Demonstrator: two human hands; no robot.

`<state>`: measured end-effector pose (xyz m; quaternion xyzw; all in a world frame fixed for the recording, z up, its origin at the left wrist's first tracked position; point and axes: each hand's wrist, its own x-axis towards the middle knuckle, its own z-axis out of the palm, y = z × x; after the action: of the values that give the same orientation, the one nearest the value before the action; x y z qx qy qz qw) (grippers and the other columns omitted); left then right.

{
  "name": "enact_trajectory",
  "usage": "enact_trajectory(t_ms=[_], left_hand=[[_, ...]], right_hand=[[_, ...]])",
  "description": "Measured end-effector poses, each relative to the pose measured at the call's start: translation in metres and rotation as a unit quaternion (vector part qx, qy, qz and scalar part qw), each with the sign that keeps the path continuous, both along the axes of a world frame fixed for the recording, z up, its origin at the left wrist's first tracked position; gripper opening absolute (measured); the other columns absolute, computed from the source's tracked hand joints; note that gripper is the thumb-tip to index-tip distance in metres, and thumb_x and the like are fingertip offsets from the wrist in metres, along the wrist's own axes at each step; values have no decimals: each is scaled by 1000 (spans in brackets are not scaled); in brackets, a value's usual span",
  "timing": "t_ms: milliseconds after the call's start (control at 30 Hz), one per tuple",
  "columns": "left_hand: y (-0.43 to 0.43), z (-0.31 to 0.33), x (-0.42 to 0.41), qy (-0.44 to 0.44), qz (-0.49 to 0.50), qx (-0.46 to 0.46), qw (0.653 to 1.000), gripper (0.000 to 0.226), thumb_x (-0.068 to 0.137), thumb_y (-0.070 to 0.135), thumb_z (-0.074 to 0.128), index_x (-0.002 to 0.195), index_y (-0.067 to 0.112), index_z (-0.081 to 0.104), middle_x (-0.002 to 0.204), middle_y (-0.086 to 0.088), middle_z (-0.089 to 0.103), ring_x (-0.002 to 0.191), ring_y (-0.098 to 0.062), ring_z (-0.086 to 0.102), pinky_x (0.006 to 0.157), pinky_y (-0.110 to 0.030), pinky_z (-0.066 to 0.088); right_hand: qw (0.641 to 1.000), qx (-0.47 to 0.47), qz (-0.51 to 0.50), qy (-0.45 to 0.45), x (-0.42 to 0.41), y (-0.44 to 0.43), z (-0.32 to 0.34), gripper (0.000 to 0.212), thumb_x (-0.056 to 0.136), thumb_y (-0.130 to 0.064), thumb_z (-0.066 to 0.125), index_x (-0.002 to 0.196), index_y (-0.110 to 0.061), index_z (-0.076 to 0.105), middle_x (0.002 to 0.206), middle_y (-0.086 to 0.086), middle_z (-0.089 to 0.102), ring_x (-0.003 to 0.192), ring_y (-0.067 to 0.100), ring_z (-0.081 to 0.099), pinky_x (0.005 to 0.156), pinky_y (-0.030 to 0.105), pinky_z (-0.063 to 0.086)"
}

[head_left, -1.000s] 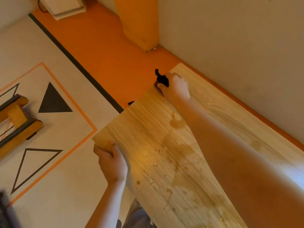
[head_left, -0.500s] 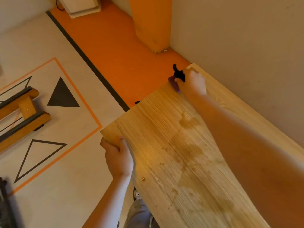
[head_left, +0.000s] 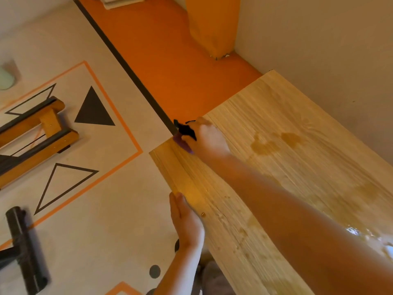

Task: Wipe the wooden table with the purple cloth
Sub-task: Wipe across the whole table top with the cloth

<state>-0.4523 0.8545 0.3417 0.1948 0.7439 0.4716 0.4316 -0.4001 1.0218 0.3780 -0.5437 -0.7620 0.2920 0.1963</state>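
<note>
Clutching purple cloth [head_left: 183, 143], mostly hidden underneath: right hand [head_left: 207, 139]. Left hand [head_left: 187, 222] grips wooden table [head_left: 287, 116] edge, fingers unseen.

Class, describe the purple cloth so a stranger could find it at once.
Find the pale wooden table against the wall. At its edge beside the orange floor, the right hand grips a small wad: the purple cloth, the only purple thing there.
</note>
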Motion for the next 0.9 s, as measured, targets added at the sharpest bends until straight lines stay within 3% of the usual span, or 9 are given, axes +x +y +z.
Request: enact_trajectory(t_ms=[100,200,267,400,467,600,700,833,900], left_hand=[[5,0,-2,-23,22,-32,999,50,104,35,29,139,0,36,135,-30,45,119,-45,49,100,-54,46],[4,-1,-2,-23,26,-47,998,49,103,35,30,144,8,34,141,-23,44,126,-40,47,106,-56,40],[3,-1,-2,-17,32,-46,998,49,104,36,30,146,13,34,145,-16,43,131,-35,45,109,-53,38],[3,-1,-3,-6,16,-28,999,41,104,33,28,139,16,43,128,-11,58,113,-28,59,95,-45,51],[3,-1,-3,-19,16,-36,999,43,104,35,28,143,18,38,136,-12,52,120,-30,55,100,-49,48],[3,-6,-2,-19,21,-44,999,46,104,34,30,147,19,32,143,-13,46,126,-31,50,105,-50,43],[2,-8,-4,-17,23,-40,999,46,104,36,29,145,17,35,143,-15,46,127,-34,49,105,-53,42],[3,-4,-3,-3,14,-4,1000,37,105,33,27,127,16,51,114,-10,64,100,-26,64,87,-43,56],[2,-5,-4,-12,16,10,1000,39,103,37,28,119,10,52,103,-9,64,90,-25,64,76,-33,57]], right_hand=[[997,10,-70,-11,1,11,1,26,93,-22,54,115,-8,59,108,7,52,92,23,52,65,28,38],[995,16,-96,3,-15,4,1,29,93,-23,53,118,-8,58,113,9,53,99,25,53,71,30,44],[999,4,-51,19,-34,-13,1,30,92,-26,54,117,-11,58,113,6,52,96,21,52,71,26,42],[997,15,70,19,-62,-38,2,26,91,-29,57,111,-13,61,96,-1,49,86,14,46,67,24,34],[995,-9,103,6,-58,-27,4,23,93,-27,55,109,-12,60,92,-3,44,84,13,44,65,24,34],[998,-15,59,-3,-49,1,3,25,93,-24,54,114,-11,59,100,2,49,88,16,49,67,26,42],[996,-5,81,29,-55,-15,2,23,92,-25,57,111,-13,61,97,-1,47,84,13,47,62,22,37],[985,13,171,16,-58,-39,-2,23,92,-27,56,111,-15,62,96,-2,50,86,11,46,67,22,36],[987,6,162,8,-44,-30,1,22,93,-27,54,110,-16,61,94,-4,47,86,11,46,67,21,37]])
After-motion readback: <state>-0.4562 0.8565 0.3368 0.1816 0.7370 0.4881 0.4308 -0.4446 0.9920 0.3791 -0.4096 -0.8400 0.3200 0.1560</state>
